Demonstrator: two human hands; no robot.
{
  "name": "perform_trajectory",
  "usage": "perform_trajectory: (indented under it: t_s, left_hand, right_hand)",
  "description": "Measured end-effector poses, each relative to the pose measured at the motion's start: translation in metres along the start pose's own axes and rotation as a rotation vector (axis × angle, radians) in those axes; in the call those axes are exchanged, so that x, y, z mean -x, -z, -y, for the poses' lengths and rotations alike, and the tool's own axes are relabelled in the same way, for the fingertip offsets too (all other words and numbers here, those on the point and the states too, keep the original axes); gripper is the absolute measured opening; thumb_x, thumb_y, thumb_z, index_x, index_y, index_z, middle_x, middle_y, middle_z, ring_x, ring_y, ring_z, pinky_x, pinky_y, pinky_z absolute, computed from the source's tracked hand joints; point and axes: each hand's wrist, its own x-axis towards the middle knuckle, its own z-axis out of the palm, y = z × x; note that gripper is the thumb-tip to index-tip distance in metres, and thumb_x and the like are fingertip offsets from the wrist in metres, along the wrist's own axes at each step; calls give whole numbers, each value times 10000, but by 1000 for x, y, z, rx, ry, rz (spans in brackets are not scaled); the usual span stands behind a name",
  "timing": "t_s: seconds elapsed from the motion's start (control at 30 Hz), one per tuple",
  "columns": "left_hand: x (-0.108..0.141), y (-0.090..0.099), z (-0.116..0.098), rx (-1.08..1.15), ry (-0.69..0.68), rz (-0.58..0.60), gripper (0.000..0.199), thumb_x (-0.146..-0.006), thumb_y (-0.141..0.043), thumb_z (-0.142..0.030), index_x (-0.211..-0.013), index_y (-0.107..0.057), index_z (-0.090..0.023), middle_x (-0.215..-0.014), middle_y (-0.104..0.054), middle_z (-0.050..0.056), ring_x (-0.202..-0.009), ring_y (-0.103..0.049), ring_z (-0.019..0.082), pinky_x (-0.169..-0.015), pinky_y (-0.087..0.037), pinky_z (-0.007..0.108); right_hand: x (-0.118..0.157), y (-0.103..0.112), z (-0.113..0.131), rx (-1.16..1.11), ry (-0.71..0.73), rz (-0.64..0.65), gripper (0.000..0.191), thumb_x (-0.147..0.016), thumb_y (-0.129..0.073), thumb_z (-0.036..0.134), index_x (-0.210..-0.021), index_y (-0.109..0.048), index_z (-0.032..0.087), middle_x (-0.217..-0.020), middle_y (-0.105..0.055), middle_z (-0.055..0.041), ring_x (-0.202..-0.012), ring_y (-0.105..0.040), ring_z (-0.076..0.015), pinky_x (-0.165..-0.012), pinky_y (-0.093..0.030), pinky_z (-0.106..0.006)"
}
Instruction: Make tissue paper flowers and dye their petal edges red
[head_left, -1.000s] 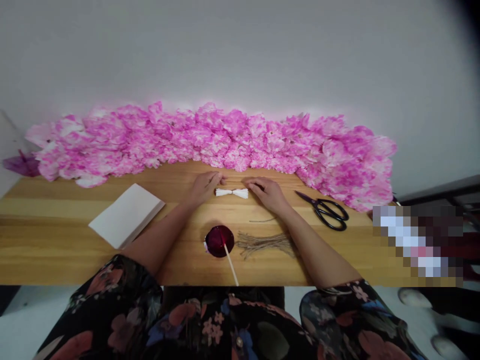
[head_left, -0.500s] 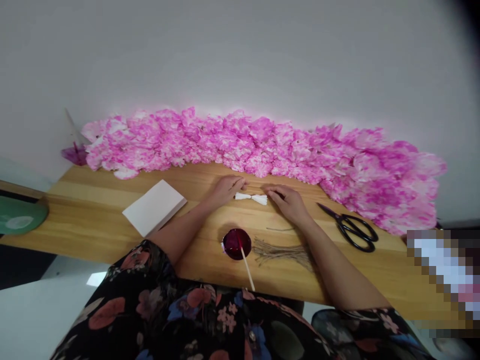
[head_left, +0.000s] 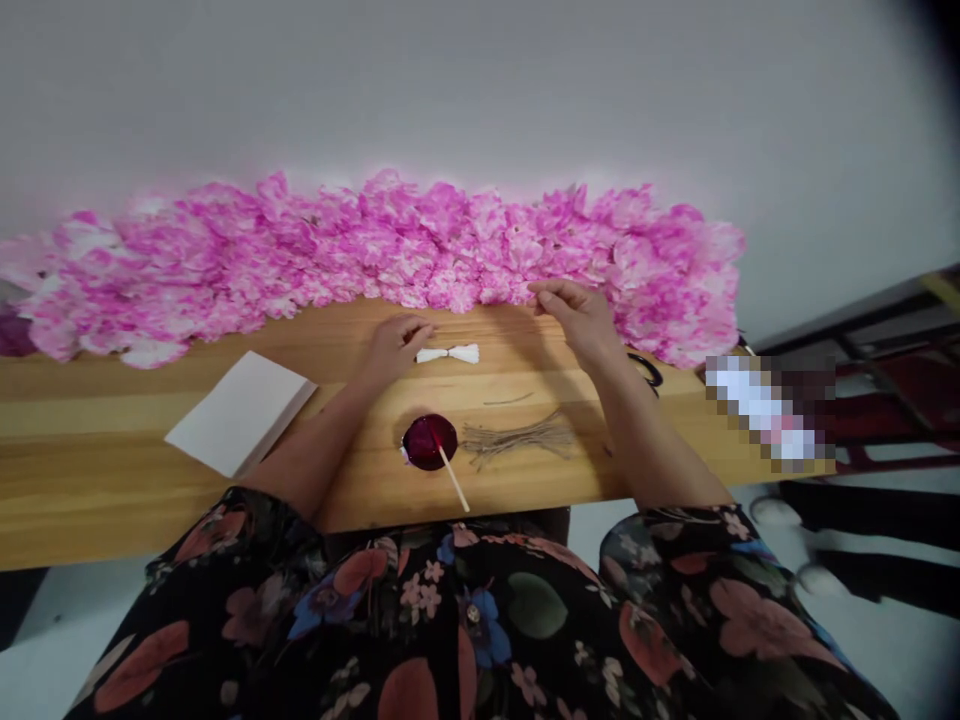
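On the wooden table [head_left: 360, 400] lies a small white bundle [head_left: 448, 354], narrow in its middle. My left hand [head_left: 397, 345] rests just left of it with fingers curled; whether they hold anything is too small to tell. My right hand [head_left: 581, 315] is raised to the right of the bundle, at the front edge of the pink and white flowers [head_left: 390, 240]. Its thumb and forefinger are close together, and nothing can be made out between them. A bowl of dark red liquid [head_left: 430, 441] with a pale stick [head_left: 454, 478] stands nearer to me.
Thin brown twigs [head_left: 517, 437] lie right of the bowl. A white block [head_left: 240, 412] is on the left. Black scissors [head_left: 646, 374] are partly hidden behind my right forearm. At the right are a blurred-out object [head_left: 761, 410], red chairs [head_left: 892, 400] and a person's legs [head_left: 885, 540].
My right hand has moved away from the white bundle, up toward the flowers. My left hand stays beside the bundle. The view has swung to the right.
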Motion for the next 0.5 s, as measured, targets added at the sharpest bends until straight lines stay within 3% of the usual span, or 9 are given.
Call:
perform_trajectory:
  t_s: [0.13, 0.2, 0.3, 0.4, 0.5]
  left_hand:
    - [-3, 0, 8, -105, -237, 26, 308, -1072, -618, -396, -1053, -853, -198, -1047, -820, 104, -1009, -725, 263, -971, -546, 398]
    - [-3, -1, 12, -180, -309, 72, 289, -1057, -671, -406, -1120, -864, -200, -1050, -808, 110, -1018, -714, 274, -959, -535, 409]
    - [-1, -5, 14, -316, -312, 144, 262, -1048, -700, -388, -1163, -869, -224, -1062, -792, 113, -1064, -701, 299, -957, -512, 429]
    - [1, -9, 12, -386, -258, 167, 247, -1049, -665, -342, -1129, -868, -225, -1059, -790, 117, -1086, -697, 314, -960, -504, 444]
    - [0, -10, 9, -397, -204, 160, 253, -1024, -649, -342, -1082, -860, -217, -1064, -797, 121, -1065, -692, 316, -950, -514, 445]
  right_hand:
    - [23, 15, 12, 167, 27, 95, 249, -965, -762, 455, -1021, -859, 233, -918, -817, -32, -905, -745, -211, -908, -598, -373]
    - [39, 10, 11, 252, 24, 188, 220, -979, -728, 403, -993, -857, 225, -967, -845, -45, -950, -766, -235, -930, -594, -389]
    - [61, -7, 13, 329, 58, 322, 203, -1010, -698, 335, -1069, -863, 231, -1122, -879, -70, -1037, -791, -259, -972, -591, -413]
    - [80, -24, 43, 366, 272, 413, 229, -1091, -644, 310, -1093, -861, 237, -1072, -884, -67, -982, -795, -232, -940, -587, -399]
    - [104, -36, 103, 305, 608, 475, 267, -1152, -617, 366, -1092, -845, 241, -997, -870, -30, -959, -791, -185, -922, -592, -351]
